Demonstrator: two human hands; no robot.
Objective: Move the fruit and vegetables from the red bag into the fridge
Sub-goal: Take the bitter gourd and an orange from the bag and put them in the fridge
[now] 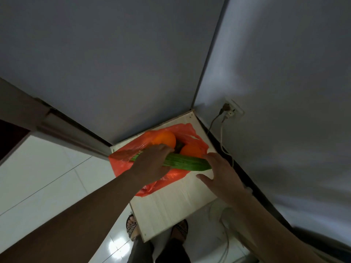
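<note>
Pale wooden table (pixel 176 205), grey walls (pixel 123 63), white floor (pixel 38 177)

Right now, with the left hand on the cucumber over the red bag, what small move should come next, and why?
Probably lift the cucumber clear of the red bag. The left hand is already wrapped around its middle, and it lies across the bag's open mouth above two oranges. The right hand hovers open near the cucumber's free end, holding nothing, so it could steady the bag.
</note>
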